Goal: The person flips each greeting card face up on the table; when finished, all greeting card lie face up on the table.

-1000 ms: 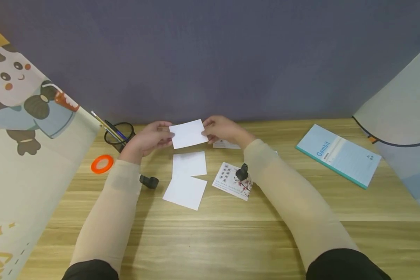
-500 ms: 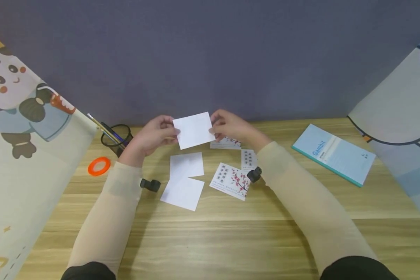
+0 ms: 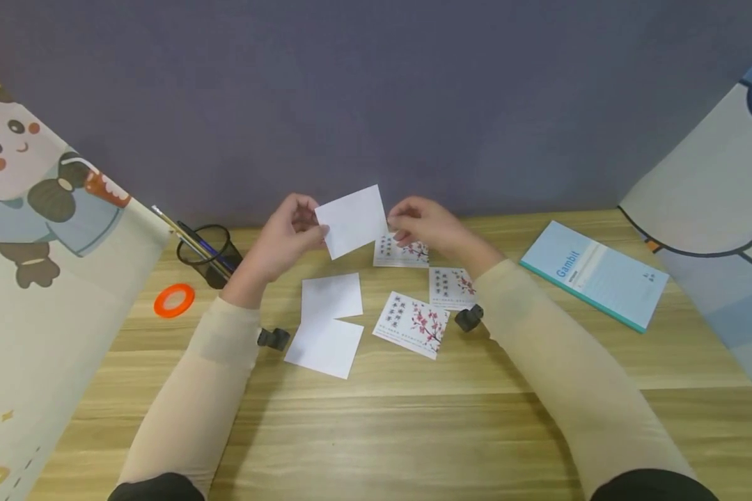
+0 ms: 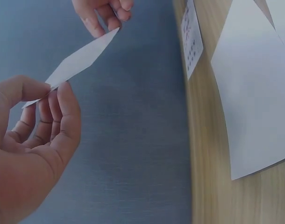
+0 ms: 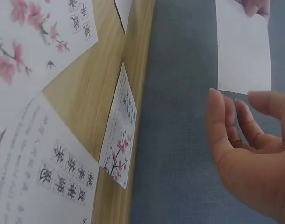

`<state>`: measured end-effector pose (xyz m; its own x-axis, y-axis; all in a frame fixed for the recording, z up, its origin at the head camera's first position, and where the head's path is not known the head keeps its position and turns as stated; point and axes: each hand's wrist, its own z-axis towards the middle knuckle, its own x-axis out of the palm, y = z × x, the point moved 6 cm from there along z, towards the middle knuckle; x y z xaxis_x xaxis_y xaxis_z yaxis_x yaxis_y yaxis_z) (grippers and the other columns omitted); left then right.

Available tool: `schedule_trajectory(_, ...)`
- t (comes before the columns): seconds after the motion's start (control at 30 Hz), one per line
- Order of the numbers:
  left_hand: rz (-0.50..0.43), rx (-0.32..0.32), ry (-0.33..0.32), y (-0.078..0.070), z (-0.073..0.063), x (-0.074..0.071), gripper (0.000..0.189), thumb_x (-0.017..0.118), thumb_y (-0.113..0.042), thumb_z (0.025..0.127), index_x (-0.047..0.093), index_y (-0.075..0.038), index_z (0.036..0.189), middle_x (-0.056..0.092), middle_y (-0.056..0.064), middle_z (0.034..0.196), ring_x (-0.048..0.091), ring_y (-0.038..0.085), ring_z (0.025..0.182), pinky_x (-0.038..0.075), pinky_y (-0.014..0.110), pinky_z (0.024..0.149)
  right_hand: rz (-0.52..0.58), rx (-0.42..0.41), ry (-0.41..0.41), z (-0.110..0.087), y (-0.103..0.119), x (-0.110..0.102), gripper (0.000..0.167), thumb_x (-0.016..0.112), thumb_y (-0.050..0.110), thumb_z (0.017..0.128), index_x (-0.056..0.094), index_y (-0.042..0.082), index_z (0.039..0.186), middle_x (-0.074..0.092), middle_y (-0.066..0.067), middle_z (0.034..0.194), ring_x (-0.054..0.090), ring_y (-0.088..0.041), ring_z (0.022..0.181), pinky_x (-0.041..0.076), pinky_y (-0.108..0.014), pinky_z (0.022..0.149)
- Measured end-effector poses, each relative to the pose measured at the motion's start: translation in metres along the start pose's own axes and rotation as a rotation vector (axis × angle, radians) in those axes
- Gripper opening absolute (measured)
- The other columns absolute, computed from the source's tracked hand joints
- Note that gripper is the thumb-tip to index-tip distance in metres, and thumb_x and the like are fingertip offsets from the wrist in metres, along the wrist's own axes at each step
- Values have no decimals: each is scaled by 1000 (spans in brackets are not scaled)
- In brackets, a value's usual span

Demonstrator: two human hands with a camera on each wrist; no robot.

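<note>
My left hand (image 3: 285,240) pinches the left edge of a white card (image 3: 354,223) between thumb and fingers, holding it up tilted above the far part of the table. My right hand (image 3: 435,229) is at the card's right edge. In the right wrist view its thumb and loosely bent fingers stand apart at the card's end, without a pinch; whether a fingertip touches the card is hard to tell. Below lie two blank white cards, an upper one (image 3: 332,296) and a lower one (image 3: 324,348), edges meeting. To their right lie three blossom-printed cards: near (image 3: 412,324), far (image 3: 401,250) and right (image 3: 452,288).
At the back left stands a black mesh pen holder (image 3: 209,259) with pens and a pencil. An orange tape roll (image 3: 174,300) lies in front of it. A light blue notebook (image 3: 594,275) lies to the right. A grey partition (image 3: 507,104) rises behind the table.
The held card has risen and tilted more. My right fingers have loosened from its right edge, while my left hand keeps its pinch. The printed cards are more exposed.
</note>
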<state>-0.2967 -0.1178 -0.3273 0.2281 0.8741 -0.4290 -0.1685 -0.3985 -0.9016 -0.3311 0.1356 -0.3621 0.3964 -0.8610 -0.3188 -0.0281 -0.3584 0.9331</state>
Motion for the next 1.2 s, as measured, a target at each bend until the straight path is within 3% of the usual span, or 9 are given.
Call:
schedule_trajectory(0.13,55,48,-27,-6,-2,2,39,65,-12,103,43,-4,135,55,9,117,63,25,112,61,41,95,70,30,-23,-4,-3,-3,35,58,25,111,59,4,139,66,-19,134,66,-40,123,62,-44,105)
schedule_trajectory(0.3,151,100,-64,-11,-3,7,33,65,-15,104,47,-9,131,59,10,120,64,24,111,55,33,87,271,92,19,-6,-6,0,40,55,29,113,61,-2,137,69,-16,126,72,-27,105,66,-30,90)
schedule_trajectory(0.43,198,183,-82,-17,-4,13,29,64,-10,103,49,-7,128,64,12,114,66,24,105,61,37,90,439,121,74,-9,-5,3,41,50,31,114,61,-4,135,73,-12,117,75,-23,97,66,-30,90)
schedule_trajectory(0.6,244,258,-96,-20,-7,20,25,63,-5,103,51,-3,124,65,13,110,67,25,101,62,43,94,535,145,98,-11,-6,2,49,47,37,115,59,-5,139,76,-12,118,74,-29,109,66,-32,94)
schedule_trajectory(0.73,280,326,-70,-24,-12,26,22,63,-2,102,54,0,122,64,16,114,67,28,102,63,44,95,574,154,114,-10,-10,1,56,47,39,114,53,-6,147,74,-16,128,71,-33,119,65,-33,96)
schedule_trajectory(0.87,306,418,-27,-26,-15,33,21,63,3,99,58,3,120,64,16,118,67,27,105,65,41,95,617,169,132,-9,-14,0,57,49,39,114,48,-6,150,70,-17,129,73,-27,109,66,-31,93)
schedule_trajectory(1.0,321,484,7,-26,-17,36,19,65,7,97,62,0,114,65,13,115,68,24,105,65,37,94,642,184,146,-9,-16,-1,50,52,37,113,52,-1,144,67,-17,127,73,-23,102,66,-32,93)
schedule_trajectory(1.2,355,543,81,-25,-19,40,21,67,9,93,65,-3,110,66,9,113,66,20,105,64,37,96,631,188,162,-10,-18,-4,36,53,29,113,57,0,134,65,-17,130,71,-26,106,66,-32,92)
